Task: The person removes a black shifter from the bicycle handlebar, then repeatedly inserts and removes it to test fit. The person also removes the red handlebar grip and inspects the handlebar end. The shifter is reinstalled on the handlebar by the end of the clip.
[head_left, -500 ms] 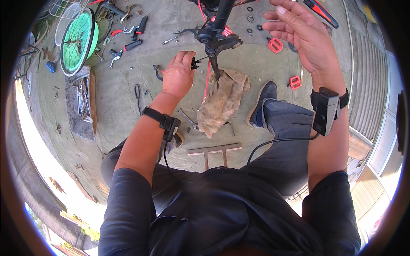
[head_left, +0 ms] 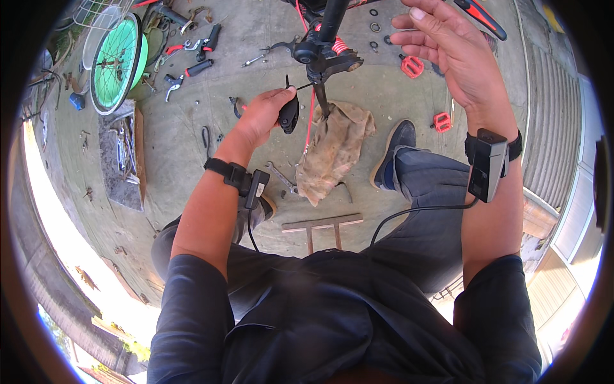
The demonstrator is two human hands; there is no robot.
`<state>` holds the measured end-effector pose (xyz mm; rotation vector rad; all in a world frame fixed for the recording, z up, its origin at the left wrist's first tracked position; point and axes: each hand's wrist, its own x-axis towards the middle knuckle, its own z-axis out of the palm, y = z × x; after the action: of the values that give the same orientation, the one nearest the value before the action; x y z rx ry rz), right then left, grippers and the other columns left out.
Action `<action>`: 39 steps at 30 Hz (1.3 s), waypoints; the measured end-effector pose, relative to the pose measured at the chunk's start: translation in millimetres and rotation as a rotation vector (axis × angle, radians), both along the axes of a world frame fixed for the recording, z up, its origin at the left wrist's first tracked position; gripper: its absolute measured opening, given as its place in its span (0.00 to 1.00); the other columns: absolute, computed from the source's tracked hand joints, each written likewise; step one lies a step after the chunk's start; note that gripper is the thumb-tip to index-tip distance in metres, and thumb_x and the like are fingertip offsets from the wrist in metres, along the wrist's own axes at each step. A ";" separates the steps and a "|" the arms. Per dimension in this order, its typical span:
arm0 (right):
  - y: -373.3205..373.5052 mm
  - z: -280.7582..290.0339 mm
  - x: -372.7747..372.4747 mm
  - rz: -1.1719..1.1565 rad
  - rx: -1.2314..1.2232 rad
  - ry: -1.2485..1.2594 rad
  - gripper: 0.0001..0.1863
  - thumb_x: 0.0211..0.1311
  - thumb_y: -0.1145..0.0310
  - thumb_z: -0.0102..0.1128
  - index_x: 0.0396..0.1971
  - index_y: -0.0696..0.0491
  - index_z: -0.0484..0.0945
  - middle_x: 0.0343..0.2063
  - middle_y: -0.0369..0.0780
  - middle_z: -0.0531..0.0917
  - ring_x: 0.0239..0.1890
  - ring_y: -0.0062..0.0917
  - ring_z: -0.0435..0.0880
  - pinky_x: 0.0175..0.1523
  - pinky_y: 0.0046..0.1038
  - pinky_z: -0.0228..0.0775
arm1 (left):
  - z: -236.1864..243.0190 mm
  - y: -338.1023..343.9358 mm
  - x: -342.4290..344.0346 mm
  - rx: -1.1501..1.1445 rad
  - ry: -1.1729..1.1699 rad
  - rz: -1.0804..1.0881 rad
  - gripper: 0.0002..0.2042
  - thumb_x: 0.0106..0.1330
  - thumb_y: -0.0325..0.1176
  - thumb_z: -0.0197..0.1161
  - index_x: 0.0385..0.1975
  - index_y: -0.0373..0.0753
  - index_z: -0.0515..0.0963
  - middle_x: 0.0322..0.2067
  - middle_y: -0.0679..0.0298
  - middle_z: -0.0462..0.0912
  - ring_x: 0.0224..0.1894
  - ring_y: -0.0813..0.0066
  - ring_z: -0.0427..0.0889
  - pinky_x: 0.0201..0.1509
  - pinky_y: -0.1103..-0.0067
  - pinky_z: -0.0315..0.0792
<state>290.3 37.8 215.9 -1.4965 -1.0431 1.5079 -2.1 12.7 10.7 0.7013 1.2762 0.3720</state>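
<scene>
Concrete floor (head_left: 192,128) spreads under everything, strewn with bicycle parts and tools. The left hand (head_left: 262,118) is closed around a black folding multi-tool (head_left: 289,114), whose thin key points right toward the black clamp fitting (head_left: 323,61) on a dark bicycle tube (head_left: 334,19); whether the key's tip sits in the fitting cannot be told. The right hand (head_left: 451,54) is raised to the right of the tube, fingers spread and loosely curled, holding nothing and well apart from the left hand. A red cable (head_left: 311,121) hangs from the fitting down past the multi-tool. Below the fitting a tan rag (head_left: 332,150) lies crumpled on the floor, with a spanner (head_left: 281,176) just left of it. A dark shoe (head_left: 393,153) rests on the floor just right of the rag. Two red pedals (head_left: 412,66) lie to the right, one farther, one nearer. At the far left a green-rimmed wheel (head_left: 118,61) lies flat, with pliers and handled tools (head_left: 192,54) scattered beside it. Near the person's knees stands a small wooden frame (head_left: 323,227). Both wrists carry black strapped devices (head_left: 489,163), each with a cable.
</scene>
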 end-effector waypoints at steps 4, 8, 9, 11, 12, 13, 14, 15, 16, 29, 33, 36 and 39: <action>-0.4 -1.2 0.5 0.000 -0.008 0.014 0.17 0.74 0.65 0.55 0.58 0.55 0.71 0.41 0.38 0.82 0.39 0.20 0.84 0.38 0.20 0.72 | 6.1 4.9 1.9 -0.216 -0.172 0.137 0.19 0.74 0.49 0.55 0.46 0.37 0.79 0.33 0.59 0.84 0.29 0.73 0.81 0.29 0.80 0.72; -2.3 -0.6 2.3 -0.001 -0.017 0.018 0.18 0.74 0.65 0.56 0.59 0.54 0.70 0.41 0.38 0.82 0.39 0.20 0.84 0.39 0.19 0.71 | 9.2 6.5 -0.1 -0.247 -0.162 0.088 0.20 0.75 0.51 0.52 0.44 0.38 0.80 0.30 0.59 0.85 0.27 0.73 0.80 0.27 0.79 0.70; -2.5 -0.6 3.0 0.005 -0.015 0.017 0.18 0.74 0.65 0.56 0.59 0.54 0.70 0.41 0.38 0.82 0.39 0.20 0.84 0.39 0.19 0.71 | 9.7 6.8 -1.6 -0.243 -0.158 0.089 0.20 0.75 0.51 0.52 0.44 0.38 0.80 0.30 0.59 0.85 0.27 0.73 0.80 0.27 0.79 0.70; -2.4 -0.7 5.0 0.016 -0.008 0.016 0.18 0.74 0.64 0.56 0.59 0.54 0.70 0.41 0.37 0.82 0.40 0.20 0.84 0.39 0.19 0.71 | 11.5 7.9 -4.7 -0.232 -0.149 0.080 0.20 0.75 0.52 0.52 0.45 0.39 0.80 0.30 0.60 0.84 0.27 0.73 0.80 0.26 0.79 0.70; -3.2 -0.9 6.3 0.011 -0.010 0.013 0.18 0.74 0.64 0.56 0.59 0.54 0.70 0.41 0.37 0.82 0.40 0.20 0.84 0.39 0.19 0.71 | 12.8 8.6 -5.9 -0.228 -0.138 0.062 0.20 0.75 0.51 0.52 0.45 0.39 0.79 0.30 0.61 0.84 0.27 0.73 0.80 0.27 0.78 0.71; -3.9 -0.6 8.0 0.006 -0.015 0.009 0.19 0.74 0.64 0.56 0.59 0.54 0.70 0.41 0.37 0.82 0.40 0.20 0.84 0.39 0.19 0.71 | 14.8 9.1 -7.2 -0.227 -0.128 0.043 0.20 0.75 0.51 0.52 0.46 0.39 0.79 0.31 0.61 0.84 0.28 0.73 0.81 0.28 0.78 0.72; -4.6 -0.7 9.8 0.002 -0.019 0.004 0.19 0.74 0.64 0.56 0.60 0.54 0.70 0.41 0.37 0.82 0.40 0.20 0.84 0.39 0.19 0.72 | 16.7 8.4 -8.0 -0.224 -0.120 0.024 0.20 0.75 0.51 0.52 0.46 0.39 0.79 0.32 0.61 0.84 0.28 0.73 0.81 0.29 0.77 0.73; -4.1 -2.1 11.0 0.009 -0.028 0.012 0.19 0.74 0.64 0.56 0.60 0.53 0.70 0.41 0.37 0.82 0.40 0.20 0.84 0.40 0.19 0.72 | 18.9 6.5 -8.4 -0.221 -0.130 0.032 0.19 0.75 0.50 0.53 0.47 0.39 0.79 0.33 0.61 0.84 0.29 0.72 0.81 0.31 0.77 0.74; -2.9 -4.2 11.6 0.016 -0.037 0.020 0.19 0.74 0.64 0.57 0.60 0.53 0.70 0.42 0.37 0.82 0.40 0.20 0.84 0.40 0.19 0.72 | 22.1 3.6 -8.5 -0.217 -0.142 0.039 0.19 0.75 0.49 0.54 0.48 0.38 0.78 0.33 0.61 0.84 0.30 0.72 0.82 0.32 0.76 0.75; -34.1 -39.2 -55.9 0.654 0.642 -0.402 0.24 0.65 0.59 0.64 0.58 0.53 0.77 0.57 0.41 0.79 0.56 0.33 0.81 0.59 0.32 0.74 | 157.4 -59.6 -35.5 -0.025 -0.489 0.035 0.20 0.73 0.36 0.59 0.59 0.33 0.69 0.47 0.49 0.82 0.40 0.63 0.86 0.38 0.74 0.82; -56.7 -41.8 -67.1 0.708 0.706 -0.422 0.28 0.62 0.56 0.65 0.60 0.53 0.76 0.61 0.42 0.77 0.58 0.41 0.79 0.60 0.38 0.74 | 162.6 -67.7 -33.0 0.034 -0.520 0.046 0.20 0.69 0.34 0.64 0.57 0.33 0.72 0.45 0.49 0.82 0.40 0.62 0.87 0.35 0.73 0.83; -61.2 -45.4 -71.4 0.710 0.713 -0.427 0.33 0.61 0.49 0.65 0.60 0.55 0.75 0.58 0.45 0.78 0.56 0.42 0.80 0.57 0.38 0.75 | 163.0 -68.0 -33.0 0.081 -0.528 0.018 0.23 0.66 0.33 0.67 0.58 0.33 0.70 0.43 0.51 0.83 0.39 0.62 0.87 0.34 0.73 0.83; -64.7 -46.9 -77.0 0.718 0.669 -0.383 0.41 0.57 0.40 0.66 0.60 0.60 0.74 0.55 0.49 0.80 0.54 0.45 0.81 0.57 0.39 0.74 | 166.2 -67.2 -29.3 0.147 -0.556 0.051 0.27 0.63 0.34 0.71 0.59 0.34 0.68 0.41 0.53 0.84 0.38 0.63 0.87 0.34 0.73 0.83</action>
<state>213.3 -26.9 169.0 -0.9690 -2.2226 1.1023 -31.5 -54.5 176.9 0.6305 0.7447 0.6563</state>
